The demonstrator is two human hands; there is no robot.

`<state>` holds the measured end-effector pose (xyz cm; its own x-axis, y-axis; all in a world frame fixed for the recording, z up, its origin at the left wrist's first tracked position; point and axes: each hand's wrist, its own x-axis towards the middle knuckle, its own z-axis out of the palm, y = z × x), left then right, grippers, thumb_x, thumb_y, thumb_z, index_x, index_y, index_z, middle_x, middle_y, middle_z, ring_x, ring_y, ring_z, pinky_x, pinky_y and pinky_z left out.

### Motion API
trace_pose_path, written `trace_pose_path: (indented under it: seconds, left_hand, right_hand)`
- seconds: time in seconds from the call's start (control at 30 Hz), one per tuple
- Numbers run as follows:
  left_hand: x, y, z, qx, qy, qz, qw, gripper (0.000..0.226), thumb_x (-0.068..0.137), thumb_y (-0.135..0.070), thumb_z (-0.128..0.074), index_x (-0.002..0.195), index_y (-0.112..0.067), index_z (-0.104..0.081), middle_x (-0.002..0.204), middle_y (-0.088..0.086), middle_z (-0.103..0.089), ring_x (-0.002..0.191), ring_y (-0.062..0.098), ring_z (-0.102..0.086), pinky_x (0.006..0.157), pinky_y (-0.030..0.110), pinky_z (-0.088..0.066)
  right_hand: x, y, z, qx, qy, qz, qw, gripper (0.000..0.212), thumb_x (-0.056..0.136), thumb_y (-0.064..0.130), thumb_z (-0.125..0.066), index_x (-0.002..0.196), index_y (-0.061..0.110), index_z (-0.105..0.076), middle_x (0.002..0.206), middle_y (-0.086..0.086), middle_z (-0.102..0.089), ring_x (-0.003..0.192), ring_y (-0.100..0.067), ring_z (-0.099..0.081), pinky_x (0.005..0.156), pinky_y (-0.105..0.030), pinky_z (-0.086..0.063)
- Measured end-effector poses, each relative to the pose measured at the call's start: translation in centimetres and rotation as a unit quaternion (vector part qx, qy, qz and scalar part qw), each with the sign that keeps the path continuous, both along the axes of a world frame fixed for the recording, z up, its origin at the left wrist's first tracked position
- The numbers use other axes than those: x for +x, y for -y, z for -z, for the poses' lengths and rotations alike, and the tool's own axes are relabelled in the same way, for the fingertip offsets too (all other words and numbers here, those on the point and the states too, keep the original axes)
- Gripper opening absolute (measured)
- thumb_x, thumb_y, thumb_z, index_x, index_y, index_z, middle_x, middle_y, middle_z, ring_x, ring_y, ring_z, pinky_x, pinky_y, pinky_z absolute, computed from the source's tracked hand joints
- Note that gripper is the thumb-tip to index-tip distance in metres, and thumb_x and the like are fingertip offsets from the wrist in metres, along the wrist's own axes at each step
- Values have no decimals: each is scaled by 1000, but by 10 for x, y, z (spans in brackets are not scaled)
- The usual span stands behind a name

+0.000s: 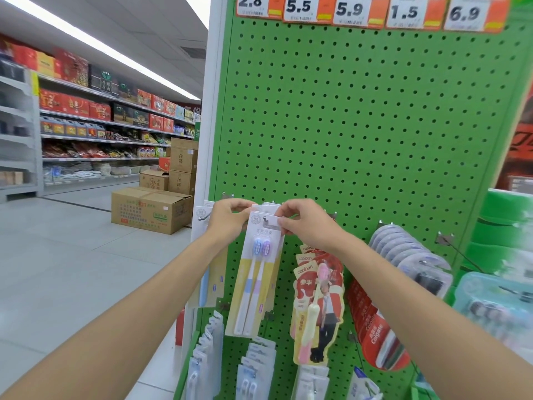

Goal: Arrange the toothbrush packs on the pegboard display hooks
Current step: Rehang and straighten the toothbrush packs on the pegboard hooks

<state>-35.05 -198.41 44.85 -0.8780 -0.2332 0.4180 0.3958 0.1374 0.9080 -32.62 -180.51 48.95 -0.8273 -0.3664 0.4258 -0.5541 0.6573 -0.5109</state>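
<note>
At the hook (270, 225), both hands (227, 220) (307, 225) pinch toothbrush pack (253, 281)

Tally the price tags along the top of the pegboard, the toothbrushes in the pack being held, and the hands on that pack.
Price tags: 5
Toothbrushes in the held pack: 2
Hands on it, left hand and right hand: 2
Total: 9

There were five price tags (300, 8) on one green pegboard (360, 111). Two hands were raised to it, one left hand (227, 220) and one right hand (305, 223). The front yellow pack (240, 272) contained two toothbrushes (257, 246). Three canban packs (317, 298) showed their labels. At least five brown cartons (151, 209) were on the floor.
</note>
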Motion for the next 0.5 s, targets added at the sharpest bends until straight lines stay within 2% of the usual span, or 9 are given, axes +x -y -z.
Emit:
trace_pose_path:
  seconds: [0.1,0.13,0.2,0.27,0.37,0.43,0.5]
  left_hand:
    - [6,-1,2,27,-5,-5,1000,10,91,-8,-66,99,-4,-71,88,4,-69,76,14,-65,58,17,-54]
    - [9,0,4,22,-10,-16,1000,11,92,-9,-66,101,-4,-71,90,4,-69,79,16,-65,62,19,-56]
    - [12,2,9,7,-22,-52,998,9,92,-11,-66,99,-7,-72,92,2,-68,86,21,-67,74,32,-61]
    - [17,5,15,3,-28,-85,996,6,92,-13,-67,91,-16,-72,89,-3,-68,88,22,-67,83,43,-59]
    - [28,9,23,-3,-30,-115,993,16,91,-15,-68,81,-27,-69,87,-5,-69,92,21,-67,87,47,-57]
    - [38,10,25,-23,-38,-132,990,12,91,-15,-68,82,-24,-69,83,-8,-68,87,17,-66,84,46,-57]
    - [46,11,27,-47,-47,-154,986,9,91,-13,-67,86,-20,-69,79,-12,-65,79,9,-62,82,43,-58]
  right_hand:
    - [-1,0,1,-3,4,-3,1000,9,97,13,-58,92,15,-65,91,-3,-71,70,-10,-63,63,-28,-53]
    - [-1,0,1,-2,5,-3,1000,8,97,13,-58,92,14,-65,90,-4,-71,71,-10,-63,68,-31,-55]
    - [-2,0,1,-1,4,-6,1000,8,97,12,-58,94,13,-65,90,-4,-70,72,-11,-64,74,-34,-56]
    - [-1,0,2,0,-4,-4,1000,9,97,11,-58,94,14,-65,88,-3,-70,71,-10,-63,73,-32,-57]
    - [0,1,1,2,-12,3,1000,10,97,10,-57,94,15,-65,87,-1,-69,69,-8,-62,64,-21,-51]
    - [1,2,1,2,-11,5,1000,10,97,10,-57,93,15,-65,88,0,-68,69,-7,-61,62,-20,-50]
    - [2,3,-1,3,-7,8,1000,10,97,9,-57,93,15,-65,88,0,-68,69,-7,-61,66,-25,-54]
